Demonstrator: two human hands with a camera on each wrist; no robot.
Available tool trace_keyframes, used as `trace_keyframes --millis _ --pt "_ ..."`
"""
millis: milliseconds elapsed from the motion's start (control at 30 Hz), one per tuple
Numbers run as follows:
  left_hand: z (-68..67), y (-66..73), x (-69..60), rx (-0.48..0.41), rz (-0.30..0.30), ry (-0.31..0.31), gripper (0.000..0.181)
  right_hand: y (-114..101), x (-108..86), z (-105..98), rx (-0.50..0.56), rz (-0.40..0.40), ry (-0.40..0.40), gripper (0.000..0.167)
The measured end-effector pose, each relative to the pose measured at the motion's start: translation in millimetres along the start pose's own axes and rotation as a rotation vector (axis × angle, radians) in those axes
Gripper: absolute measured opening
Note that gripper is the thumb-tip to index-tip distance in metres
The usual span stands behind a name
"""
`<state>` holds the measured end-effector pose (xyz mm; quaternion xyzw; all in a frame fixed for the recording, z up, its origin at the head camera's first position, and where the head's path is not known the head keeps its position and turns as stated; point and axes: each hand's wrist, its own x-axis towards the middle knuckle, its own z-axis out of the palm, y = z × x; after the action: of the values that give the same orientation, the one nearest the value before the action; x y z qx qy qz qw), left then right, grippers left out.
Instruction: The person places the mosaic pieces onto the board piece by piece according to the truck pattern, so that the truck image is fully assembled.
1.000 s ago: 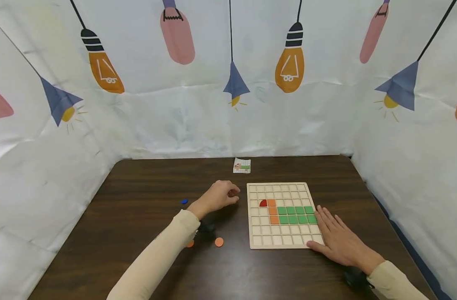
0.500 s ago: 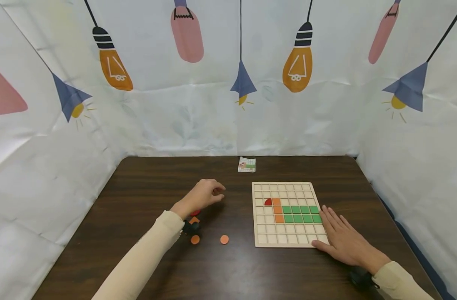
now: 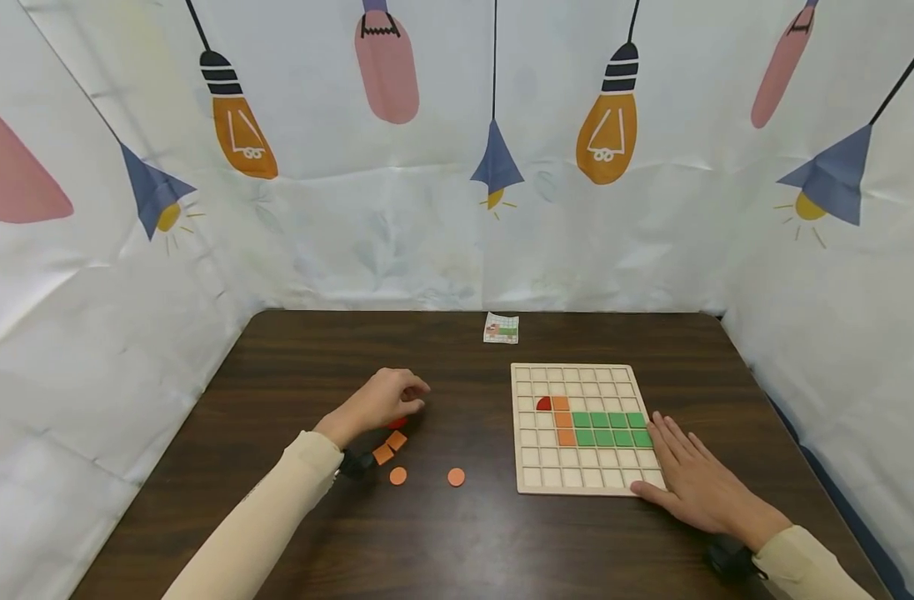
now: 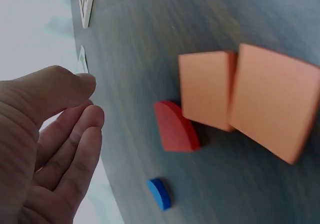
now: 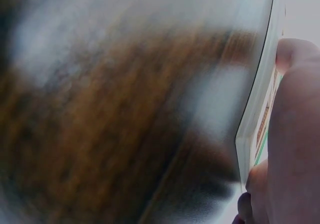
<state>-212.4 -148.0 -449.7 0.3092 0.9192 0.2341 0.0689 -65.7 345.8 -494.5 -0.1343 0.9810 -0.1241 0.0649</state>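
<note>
Conceivably, a four-o'clock push by our flat right hand could skew the cream square-gridded board, our empty left hand loosely curled.

L hand moved left, away from pale wooden gridded board; 1.0 s ago close to its L edge, now well apart. Arm shift exposes, by the wrist, two thick orange square tiles (hidden 1.0 s ago, one partly seen at 0.5 s) + part of red curved-edged piece. Flat orange disc, partly covered at 1.0 s, now fully clear. Small blue curved piece, in head view 1.0 s ago, now out of sight there. Head cam swung slightly L.
</note>
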Motion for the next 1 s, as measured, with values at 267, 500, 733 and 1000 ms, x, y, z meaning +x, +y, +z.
trace_keyframes --millis 267,500,733,1000 --pt "0.5 -16.6 -15.7 -0.014 -0.003 -0.042 0.025 0 -0.5 0 0.01 -0.005 -0.004 0.103" --pt "0.4 -23.4 -26.9 0.005 0.007 -0.035 0.024 0 -0.6 0 0.009 0.001 -0.007 0.104" --pt "0.6 -25.5 -29.2 0.0 0.014 -0.026 0.024 0 -0.6 -1 0.0 0.0 0.002 0.104" --pt "0.2 -22.7 -29.3 0.007 -0.022 -0.02 0.027 0 -0.6 0 -0.016 -0.006 0.005 0.103"
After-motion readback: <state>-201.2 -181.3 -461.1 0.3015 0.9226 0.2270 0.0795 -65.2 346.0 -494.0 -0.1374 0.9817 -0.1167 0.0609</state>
